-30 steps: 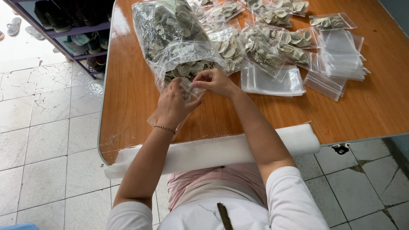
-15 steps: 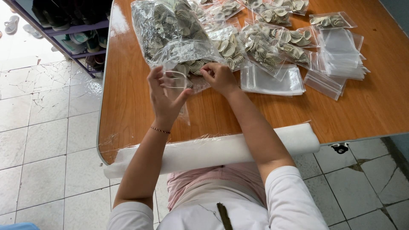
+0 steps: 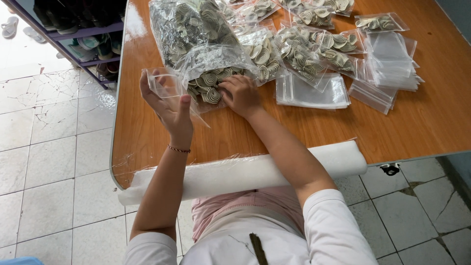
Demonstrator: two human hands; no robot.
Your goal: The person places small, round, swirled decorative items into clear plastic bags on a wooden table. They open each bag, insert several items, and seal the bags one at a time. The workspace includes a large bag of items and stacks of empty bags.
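Lifted now off the table (image 3: 431,122), left hand (image 3: 169,105) pinching a small clear zip bag (image 3: 164,83) held open upright — right hand (image 3: 241,95), fingers curled together, digging into coiled pieces (image 3: 208,87) spilling from the big bag (image 3: 196,39) just beside — filling underway.

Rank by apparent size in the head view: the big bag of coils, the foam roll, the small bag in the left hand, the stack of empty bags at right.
1. Foam roll, though it lies nearest the camera.
2. Big bag.
3. Stack of empty bags.
4. Small bag, held up in the left hand.
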